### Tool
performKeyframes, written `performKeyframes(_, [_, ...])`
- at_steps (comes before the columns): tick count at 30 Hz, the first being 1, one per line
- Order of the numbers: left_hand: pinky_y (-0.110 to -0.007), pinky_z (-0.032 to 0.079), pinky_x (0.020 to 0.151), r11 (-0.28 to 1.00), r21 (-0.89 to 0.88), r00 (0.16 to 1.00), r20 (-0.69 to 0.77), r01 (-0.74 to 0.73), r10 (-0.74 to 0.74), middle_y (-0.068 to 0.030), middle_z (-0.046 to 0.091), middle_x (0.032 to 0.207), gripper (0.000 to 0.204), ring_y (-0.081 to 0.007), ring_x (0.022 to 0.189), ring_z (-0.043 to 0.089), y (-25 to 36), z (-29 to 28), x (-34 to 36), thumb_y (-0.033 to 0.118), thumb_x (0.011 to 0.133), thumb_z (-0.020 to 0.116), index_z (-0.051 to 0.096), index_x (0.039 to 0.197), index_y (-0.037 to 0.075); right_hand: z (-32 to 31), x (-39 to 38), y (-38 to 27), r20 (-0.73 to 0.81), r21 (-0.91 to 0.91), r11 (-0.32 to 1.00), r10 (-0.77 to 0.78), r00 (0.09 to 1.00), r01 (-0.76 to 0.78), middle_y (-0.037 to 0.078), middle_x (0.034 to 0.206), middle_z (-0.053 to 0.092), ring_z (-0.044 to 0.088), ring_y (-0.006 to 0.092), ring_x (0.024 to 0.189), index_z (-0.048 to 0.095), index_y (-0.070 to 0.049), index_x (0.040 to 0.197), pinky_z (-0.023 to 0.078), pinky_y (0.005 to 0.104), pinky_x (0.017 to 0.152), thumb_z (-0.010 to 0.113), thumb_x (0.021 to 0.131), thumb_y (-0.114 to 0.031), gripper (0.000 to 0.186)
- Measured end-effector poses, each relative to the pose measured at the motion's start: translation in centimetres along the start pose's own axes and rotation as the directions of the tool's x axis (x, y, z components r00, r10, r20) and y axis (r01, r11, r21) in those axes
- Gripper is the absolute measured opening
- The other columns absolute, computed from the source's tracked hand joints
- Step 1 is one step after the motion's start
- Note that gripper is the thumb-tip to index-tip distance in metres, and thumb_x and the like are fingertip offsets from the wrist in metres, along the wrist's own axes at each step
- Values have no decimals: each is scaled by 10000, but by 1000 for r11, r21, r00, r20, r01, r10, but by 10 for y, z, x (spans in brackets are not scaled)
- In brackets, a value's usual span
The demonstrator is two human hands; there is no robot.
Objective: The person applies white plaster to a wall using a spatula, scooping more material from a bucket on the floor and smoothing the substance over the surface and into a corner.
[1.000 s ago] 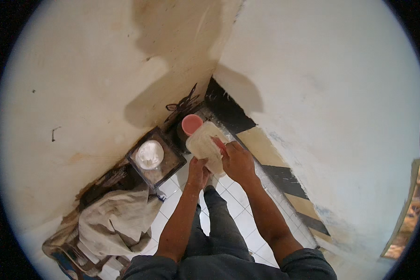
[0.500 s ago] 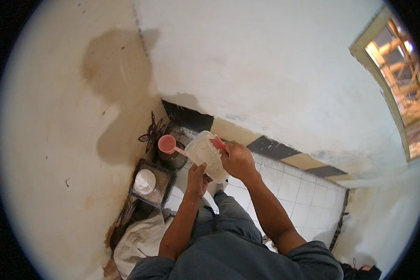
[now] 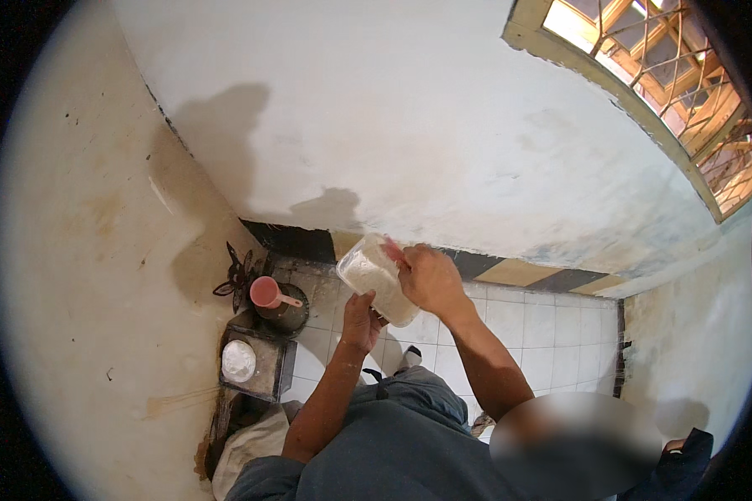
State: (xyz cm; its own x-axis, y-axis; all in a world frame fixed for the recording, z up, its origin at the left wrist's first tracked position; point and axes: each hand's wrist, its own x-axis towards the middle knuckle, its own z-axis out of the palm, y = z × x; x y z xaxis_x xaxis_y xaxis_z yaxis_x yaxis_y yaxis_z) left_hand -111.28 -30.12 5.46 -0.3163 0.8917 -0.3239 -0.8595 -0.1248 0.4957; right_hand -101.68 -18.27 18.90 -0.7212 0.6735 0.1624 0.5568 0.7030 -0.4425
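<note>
My left hand [image 3: 363,322] grips the lower left side of a clear rectangular plastic container [image 3: 414,316], holding it tilted above the floor. Inside lies an off-white, paste-like or powdery material [image 3: 368,277]. Closed around a small red tool [image 3: 391,248], my right hand [image 3: 431,280] is at the container's upper right edge. The tool is blurred and mostly covered by my fingers, so its exact kind is unclear. To the left, a pink dipper [image 3: 266,292] with a straight handle rests on a dark round pot-like object [image 3: 291,317].
A white mound [image 3: 239,361] sits on a dark square stand [image 3: 273,367] against the left wall. Below it is a pale sack [image 3: 246,442]. White floor tiles [image 3: 510,334] meet a wall with a black-and-beige border [image 3: 510,271]. A barred window [image 3: 660,75] is upper right.
The view has shifted, bringing more window into sight. The container has moved right relative to the pink dipper, whose handle no longer overlaps it. Both hands keep their grips.
</note>
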Motion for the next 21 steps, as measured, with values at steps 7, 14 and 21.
performKeyframes(7, [-479,529,909,996,84,1000,-19,-19,21,-109,547,1294,574,-284,1137,593,-53,52,39,296,888,598,386,1370,67,-35,2,63,21,-9,989,-145,989,146,216,815,626,657,392,763,639,-2,906,537,479,658,527,862,-171,207])
performKeyframes(14, [-471,492,963,996,39,996,29,-82,81,-112,515,1324,563,-281,1180,558,-88,92,59,229,901,546,339,1401,74,-51,12,113,-2,-60,991,-118,993,117,177,807,625,630,381,731,642,-10,840,518,460,656,601,820,-130,129])
performKeyframes(21, [-439,551,882,995,-8,995,-33,-96,96,-107,550,1243,424,-267,1108,598,-85,107,67,169,941,496,395,1335,48,-52,25,121,115,-135,963,-217,969,231,172,795,617,628,371,732,633,-14,821,512,461,645,595,820,-141,133])
